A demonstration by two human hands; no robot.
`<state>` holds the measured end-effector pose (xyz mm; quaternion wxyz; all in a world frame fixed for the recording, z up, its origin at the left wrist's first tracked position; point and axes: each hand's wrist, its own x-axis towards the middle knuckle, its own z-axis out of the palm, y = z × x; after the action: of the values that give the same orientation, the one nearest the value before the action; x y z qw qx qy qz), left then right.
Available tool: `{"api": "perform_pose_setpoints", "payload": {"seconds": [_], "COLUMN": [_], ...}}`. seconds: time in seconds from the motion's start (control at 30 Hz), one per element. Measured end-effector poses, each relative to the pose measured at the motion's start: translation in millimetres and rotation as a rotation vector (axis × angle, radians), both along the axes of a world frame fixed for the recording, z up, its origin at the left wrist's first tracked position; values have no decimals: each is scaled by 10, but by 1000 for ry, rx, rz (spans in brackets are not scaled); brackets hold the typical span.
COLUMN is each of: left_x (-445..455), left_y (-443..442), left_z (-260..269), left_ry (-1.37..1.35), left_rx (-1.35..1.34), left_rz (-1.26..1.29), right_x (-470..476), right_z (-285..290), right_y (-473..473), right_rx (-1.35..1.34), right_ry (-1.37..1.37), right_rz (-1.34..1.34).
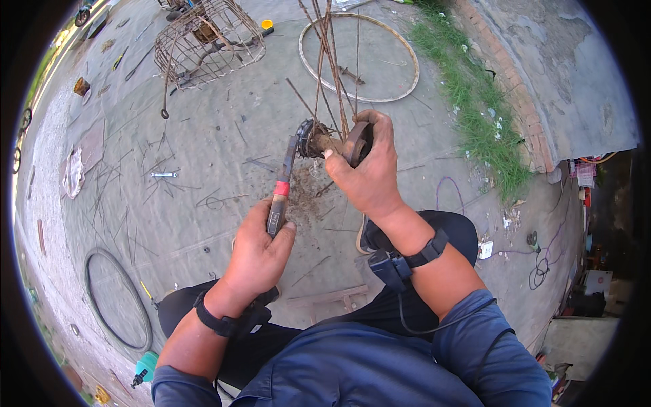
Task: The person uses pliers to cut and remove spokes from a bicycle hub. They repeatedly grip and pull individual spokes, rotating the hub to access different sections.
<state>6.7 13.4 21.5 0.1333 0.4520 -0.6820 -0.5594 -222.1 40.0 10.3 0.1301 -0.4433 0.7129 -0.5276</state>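
My left hand [259,254] grips a flat-bladed hand tool [278,208] with a brown handle and a red collar; it looks like a knife or scraper. The blade tip meets the toothed sprocket [305,136] on one end of a rusty bicycle wheel hub [325,142]. On the other side, my right hand [374,178] clasps the hub around its wide round drum [358,144]. Several rusty spokes [325,61] stick out from the hub, away from me. Brown dirt [305,196] lies scattered on the ground below it.
Beyond my hands lie a bare wheel rim [418,66] and a rusty wire basket [216,58]. Loose spokes [122,224] and a wrench [164,175] are on the left, with a black tyre [91,305] closer. A low wooden stool [330,296] stands between my feet. Grass [473,102] borders the right.
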Motion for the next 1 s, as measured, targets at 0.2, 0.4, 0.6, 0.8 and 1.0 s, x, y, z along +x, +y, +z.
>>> {"api": "perform_pose_setpoints", "payload": {"seconds": [0.2, 0.4, 0.6, 0.8, 1.0], "left_x": [-47, -60, -120, -110, -32], "left_y": [18, 64, 73, 72, 33], "left_z": [-13, -115, 46, 57, -11], "left_ry": [20, 89, 152, 145, -17], "left_rx": [39, 13, 372, 424, 167], "left_rz": [-17, -17, 35, 21, -69], "right_x": [38, 70, 71, 74, 64], "right_z": [12, 6, -35, -11, -14], "right_y": [-3, -7, -12, -4, 17], "right_rx": [-32, -58, -167, -162, -79], "right_ry": [126, 207, 414, 466, 301], "right_rz": [0, 13, 51, 71, 87]}}
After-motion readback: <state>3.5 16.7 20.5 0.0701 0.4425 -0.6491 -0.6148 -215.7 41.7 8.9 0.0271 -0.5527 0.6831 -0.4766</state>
